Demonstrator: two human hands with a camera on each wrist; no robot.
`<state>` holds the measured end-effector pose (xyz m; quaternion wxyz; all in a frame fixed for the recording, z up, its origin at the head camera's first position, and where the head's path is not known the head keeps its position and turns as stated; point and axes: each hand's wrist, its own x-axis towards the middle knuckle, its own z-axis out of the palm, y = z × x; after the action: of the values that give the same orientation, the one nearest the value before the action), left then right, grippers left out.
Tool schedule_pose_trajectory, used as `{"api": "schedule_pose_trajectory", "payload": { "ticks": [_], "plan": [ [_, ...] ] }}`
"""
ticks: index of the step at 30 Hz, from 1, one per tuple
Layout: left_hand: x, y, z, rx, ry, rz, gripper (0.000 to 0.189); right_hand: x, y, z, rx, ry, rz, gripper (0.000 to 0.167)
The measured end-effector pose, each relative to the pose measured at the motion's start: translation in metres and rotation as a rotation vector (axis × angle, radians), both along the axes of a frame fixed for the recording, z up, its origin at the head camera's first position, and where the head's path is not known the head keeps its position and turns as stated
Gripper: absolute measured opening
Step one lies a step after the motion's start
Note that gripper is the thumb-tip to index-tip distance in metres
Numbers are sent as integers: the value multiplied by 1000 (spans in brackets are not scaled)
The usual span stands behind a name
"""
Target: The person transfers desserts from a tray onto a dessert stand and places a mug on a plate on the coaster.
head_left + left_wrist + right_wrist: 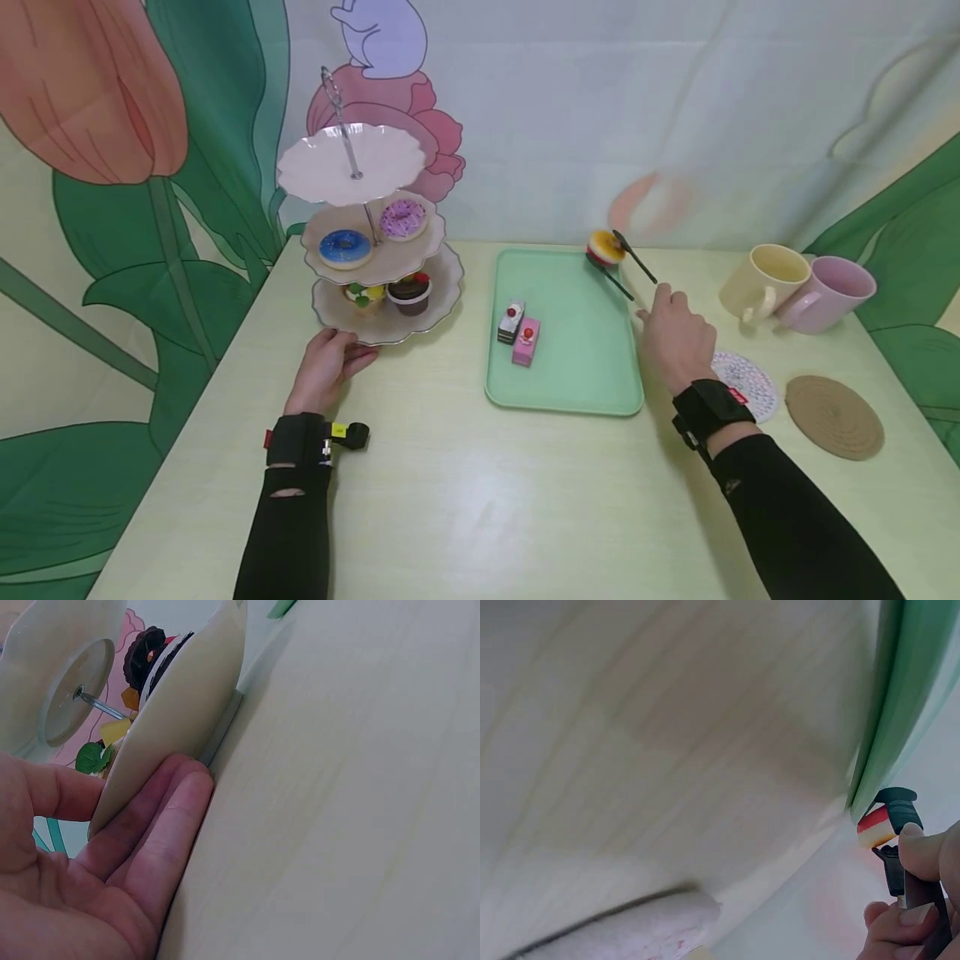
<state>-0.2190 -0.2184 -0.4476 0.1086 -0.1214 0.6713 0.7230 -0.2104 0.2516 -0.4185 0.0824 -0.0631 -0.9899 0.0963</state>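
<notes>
My left hand point(322, 371) pinches the front rim of the bottom plate of a three-tier cake stand point(322, 167), thumb above and fingers beneath, as the left wrist view shows. Two cupcakes point(409, 293) sit on that plate. A blue donut point(345, 250) and a pink sprinkled donut point(403, 218) lie on the middle tier; the top tier is bare. With my right hand point(678, 337) I hold black-tipped tongs point(637, 257). Between their tips is a small round cake point(875, 827) with red and pale layers, over the far right corner of a green tray point(570, 383).
Two small rectangular cakes, one white and dark point(511, 322), one pink point(526, 342), lie on the tray's left half. At the right stand a yellow mug point(753, 283) and a pink mug point(832, 292). Before them lie a patterned coaster point(746, 385) and a brown woven coaster point(835, 417).
</notes>
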Motion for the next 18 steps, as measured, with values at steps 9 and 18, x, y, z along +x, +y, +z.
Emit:
{"api": "schedule_pose_trajectory", "payload": {
  "ticks": [9,18],
  "plan": [
    [1,1,-1,-13,2,0,43,5,3,2,-48,58,-2,45],
    [0,0,-2,4,11,5,43,6,-10,15,-255,62,-19,54]
  ]
}}
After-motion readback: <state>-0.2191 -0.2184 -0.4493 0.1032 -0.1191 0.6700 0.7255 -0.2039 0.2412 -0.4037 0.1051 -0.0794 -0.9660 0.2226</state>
